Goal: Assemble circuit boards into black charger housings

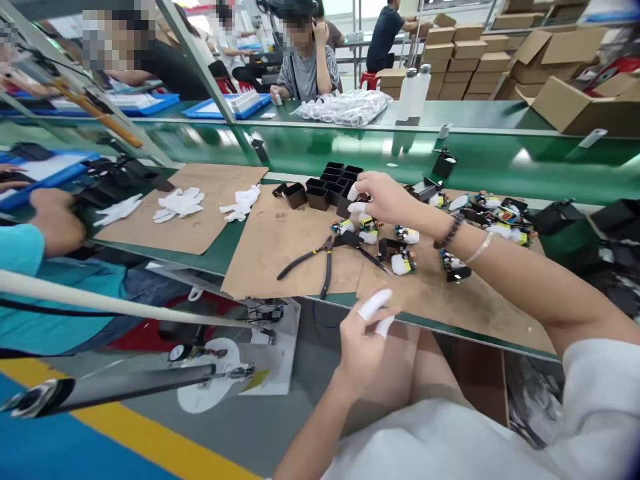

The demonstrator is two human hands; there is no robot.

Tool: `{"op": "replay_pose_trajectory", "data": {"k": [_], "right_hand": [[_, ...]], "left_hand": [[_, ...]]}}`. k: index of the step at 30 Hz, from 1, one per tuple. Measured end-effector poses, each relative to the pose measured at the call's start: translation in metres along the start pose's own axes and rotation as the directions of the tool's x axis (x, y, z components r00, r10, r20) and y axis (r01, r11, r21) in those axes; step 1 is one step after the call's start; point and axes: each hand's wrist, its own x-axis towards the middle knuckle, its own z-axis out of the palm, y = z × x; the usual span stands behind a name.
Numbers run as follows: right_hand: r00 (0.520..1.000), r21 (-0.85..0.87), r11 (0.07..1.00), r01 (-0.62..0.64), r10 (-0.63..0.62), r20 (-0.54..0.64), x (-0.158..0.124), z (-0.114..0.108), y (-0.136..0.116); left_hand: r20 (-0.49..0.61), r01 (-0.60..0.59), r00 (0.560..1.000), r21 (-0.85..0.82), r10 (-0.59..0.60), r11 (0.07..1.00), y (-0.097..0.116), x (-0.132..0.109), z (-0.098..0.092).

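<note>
My right hand [379,197], with white finger cots, reaches over the cardboard and closes on a black plastic case [344,205] at the near right of a cluster of open black cases [330,183]. My left hand [363,340], also in white finger cots, is in front of the table edge above my lap. Its thumb and index finger are apart, and nothing shows between them. Pliers [325,250] with black and yellow handles lie open on the cardboard, beside tweezers [375,260]. Several small circuit boards [403,262] with yellow and white parts lie below my right hand.
More circuit boards [505,213] are piled at the right, near black cases [555,217]. White gloves [180,203] lie on cardboard at the left. A co-worker's arm [57,220] rests there. Behind runs a green conveyor [310,150], with white bottles [414,93] beyond.
</note>
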Motion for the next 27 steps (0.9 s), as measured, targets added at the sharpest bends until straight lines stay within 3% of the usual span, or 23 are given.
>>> {"op": "replay_pose_trajectory", "data": {"k": [3, 6, 8, 12, 14, 17, 20, 24, 27], "right_hand": [[0.994, 0.192, 0.98, 0.062, -0.044, -0.097, -0.071, -0.026, -0.001], [0.996, 0.27, 0.963, 0.016, 0.01, -0.094, -0.151, -0.036, -0.006], [0.994, 0.277, 0.959, -0.054, 0.078, -0.075, -0.199, -0.032, -0.009], [0.969, 0.192, 0.958, -0.215, 0.234, -0.083, -0.271, -0.005, -0.012], [0.945, 0.162, 0.943, -0.29, 0.309, -0.106, -0.292, 0.004, -0.013], [0.916, 0.226, 0.91, -0.348, 0.381, -0.123, -0.299, -0.004, -0.007], [0.909, 0.361, 0.87, -0.336, 0.4, -0.118, -0.282, -0.026, 0.016], [0.979, 0.279, 0.939, -0.201, 0.201, 0.031, -0.241, -0.035, 0.062], [0.986, 0.1, 0.991, -0.092, 0.077, 0.146, -0.217, -0.024, 0.087]], "left_hand": [[-0.023, 0.137, 0.99, -0.117, -0.14, 0.984, 0.006, -0.005, -0.008], [-0.058, 0.032, 0.998, -0.081, -0.036, 0.996, 0.013, -0.011, -0.013], [-0.056, 0.032, 0.998, -0.081, -0.036, 0.996, 0.015, -0.016, -0.014], [0.08, 0.267, 0.962, -0.115, -0.259, 0.957, 0.013, -0.023, -0.006], [0.072, 0.232, 0.971, -0.071, -0.227, 0.97, 0.012, -0.023, 0.002], [0.062, 0.197, 0.979, -0.085, -0.192, 0.977, 0.015, -0.02, 0.013], [0.145, 0.328, 0.939, -0.095, -0.312, 0.94, 0.022, -0.018, 0.022], [0.125, 0.278, 0.954, -0.047, -0.271, 0.959, 0.027, -0.022, 0.029], [0.106, 0.269, 0.959, -0.048, -0.263, 0.962, 0.028, -0.025, 0.031]]}}
